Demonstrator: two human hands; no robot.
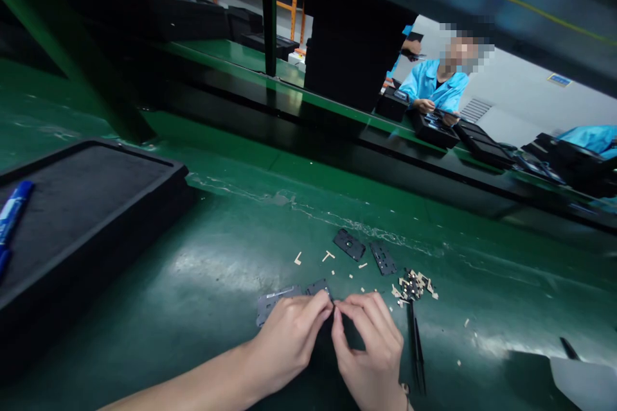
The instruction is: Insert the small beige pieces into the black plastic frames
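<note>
My left hand (292, 327) and my right hand (369, 340) meet over the green bench, thumbs and forefingers pinched close together. Whatever lies between the fingertips is too small to make out. Just beyond the left hand lie a grey flat plate with cut-outs (279, 300) and a smaller dark plate (318, 286), both partly covered by the hand. Two black plates with holes (349, 244) rest farther off. Black tweezers (416, 347) lie right of my right hand, their far end by a heap of small beige and black pieces (414, 286).
At the left stands a black foam tray (159, 173) with a blue marker (13, 215) on it. Beige scraps (328, 256) are scattered about the bench. A grey-white object (585, 382) sits at the lower right. Across the bench, a person in blue (436, 87) handles something over black boxes.
</note>
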